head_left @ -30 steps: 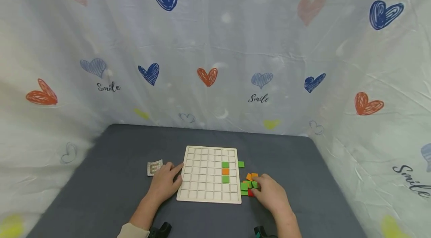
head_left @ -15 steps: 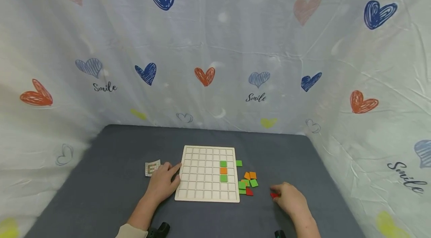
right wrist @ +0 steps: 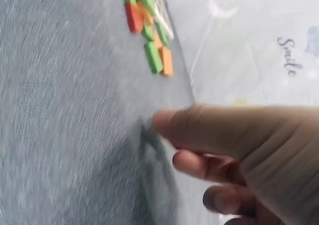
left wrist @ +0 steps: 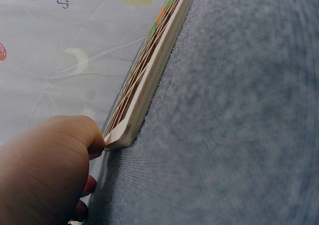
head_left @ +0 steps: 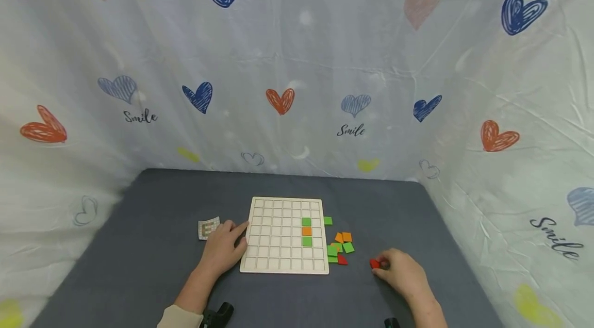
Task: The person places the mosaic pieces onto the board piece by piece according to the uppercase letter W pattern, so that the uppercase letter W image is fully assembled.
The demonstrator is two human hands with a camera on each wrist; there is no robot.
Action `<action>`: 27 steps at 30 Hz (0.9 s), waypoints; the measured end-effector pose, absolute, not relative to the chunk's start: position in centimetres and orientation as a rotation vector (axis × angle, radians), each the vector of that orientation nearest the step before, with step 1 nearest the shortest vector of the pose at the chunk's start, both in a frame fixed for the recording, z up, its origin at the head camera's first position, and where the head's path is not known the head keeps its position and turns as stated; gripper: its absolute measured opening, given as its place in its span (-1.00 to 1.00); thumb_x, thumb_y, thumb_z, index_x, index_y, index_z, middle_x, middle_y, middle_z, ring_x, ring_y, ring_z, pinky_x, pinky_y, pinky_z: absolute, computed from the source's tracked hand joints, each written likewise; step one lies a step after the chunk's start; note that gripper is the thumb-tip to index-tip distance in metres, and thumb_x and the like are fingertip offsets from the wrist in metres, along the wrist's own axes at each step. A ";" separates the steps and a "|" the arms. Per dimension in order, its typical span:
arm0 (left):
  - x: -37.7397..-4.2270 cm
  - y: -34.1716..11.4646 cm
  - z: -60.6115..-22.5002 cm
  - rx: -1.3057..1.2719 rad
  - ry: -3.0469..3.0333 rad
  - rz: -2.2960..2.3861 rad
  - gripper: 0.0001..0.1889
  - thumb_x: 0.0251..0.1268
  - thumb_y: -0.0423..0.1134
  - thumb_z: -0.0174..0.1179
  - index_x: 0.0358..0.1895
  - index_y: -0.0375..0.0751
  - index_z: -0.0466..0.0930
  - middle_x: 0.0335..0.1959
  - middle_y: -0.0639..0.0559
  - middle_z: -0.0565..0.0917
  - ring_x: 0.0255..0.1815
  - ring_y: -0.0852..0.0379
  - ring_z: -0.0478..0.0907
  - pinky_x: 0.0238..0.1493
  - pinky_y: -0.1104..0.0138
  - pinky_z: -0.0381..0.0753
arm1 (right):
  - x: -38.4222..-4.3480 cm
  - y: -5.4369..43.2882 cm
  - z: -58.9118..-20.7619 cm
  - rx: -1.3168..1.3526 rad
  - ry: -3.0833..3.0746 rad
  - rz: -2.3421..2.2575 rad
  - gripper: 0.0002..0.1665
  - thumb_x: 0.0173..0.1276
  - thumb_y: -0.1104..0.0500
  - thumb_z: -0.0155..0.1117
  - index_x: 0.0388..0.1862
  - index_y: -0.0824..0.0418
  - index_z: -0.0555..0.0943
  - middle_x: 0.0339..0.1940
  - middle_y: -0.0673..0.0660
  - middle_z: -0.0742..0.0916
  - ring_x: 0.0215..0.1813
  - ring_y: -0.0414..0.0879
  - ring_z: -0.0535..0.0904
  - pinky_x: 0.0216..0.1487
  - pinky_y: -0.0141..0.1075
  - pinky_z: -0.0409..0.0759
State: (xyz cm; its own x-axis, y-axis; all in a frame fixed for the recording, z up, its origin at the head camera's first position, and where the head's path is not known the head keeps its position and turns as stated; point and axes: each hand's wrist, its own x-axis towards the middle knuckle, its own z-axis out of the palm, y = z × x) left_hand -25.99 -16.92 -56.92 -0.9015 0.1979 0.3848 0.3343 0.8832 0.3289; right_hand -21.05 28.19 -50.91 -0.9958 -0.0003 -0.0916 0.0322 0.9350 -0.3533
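Note:
A pale wooden grid board [head_left: 274, 240] lies on the dark cloth, with a green tile, an orange tile and another green one in a column of its cells. My left hand [head_left: 221, 248] rests at the board's left edge, index finger stretched out along it; in the left wrist view the thumb touches the board's corner. To the right, my right hand [head_left: 405, 272] pinches a red tile [head_left: 374, 263] between thumb and fingers, low over the cloth. In the right wrist view the thumb [right wrist: 199, 127] hides that tile.
Loose green, orange and red tiles [head_left: 342, 260] lie in a cluster along the board's right side. One green tile [head_left: 328, 220] sits by its upper right edge. A small patterned card [head_left: 208, 228] lies left of the left hand. A printed curtain [head_left: 297, 60] hangs behind the table.
My right hand has moved right from the tile cluster, taking a red tile out to the cloth. The left hand stays at the board's edge. The head view has shifted slightly.

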 end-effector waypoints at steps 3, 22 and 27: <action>-26.0 -17.0 -56.8 -0.389 -2.711 -0.556 -0.55 0.37 -0.25 0.24 0.31 -0.18 0.65 -0.41 0.04 0.34 -0.50 0.16 0.10 -0.39 0.22 0.21 | -21.1 27.4 -50.6 -0.005 3.032 -0.611 -0.79 0.12 0.07 0.64 -0.31 0.05 0.77 -0.37 -0.08 0.67 -0.30 -0.13 0.60 -0.18 -0.01 0.61; -26.0 -17.0 -57.0 -0.364 -2.756 -0.582 -0.53 0.37 -0.23 0.24 0.33 -0.15 0.64 -0.40 0.05 0.33 -0.50 0.15 0.12 -0.37 0.22 0.20 | -22.2 20.4 -48.5 -0.209 3.062 -1.053 -0.67 0.16 0.22 0.60 -0.07 0.10 0.79 -0.21 -0.08 0.72 -0.64 -0.22 0.34 -0.57 -0.32 0.36; -25.9 -17.0 -56.6 -0.369 -2.746 -0.583 -0.54 0.36 -0.24 0.27 0.32 -0.17 0.64 -0.40 0.05 0.33 -0.49 0.16 0.12 -0.37 0.22 0.21 | -22.5 19.5 -48.6 -0.277 2.881 -1.257 -0.73 0.20 0.26 0.55 -0.09 0.16 0.77 -0.33 -0.06 0.73 -0.69 -0.19 0.39 -0.63 -0.34 0.35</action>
State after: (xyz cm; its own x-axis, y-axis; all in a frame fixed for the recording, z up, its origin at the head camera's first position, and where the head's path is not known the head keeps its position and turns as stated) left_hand -25.88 -16.98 -56.62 -0.9190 0.1841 0.3487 0.3100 0.8839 0.3502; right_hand -22.52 19.48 -48.65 -0.9845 -0.1546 0.0822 -0.1655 0.6675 -0.7260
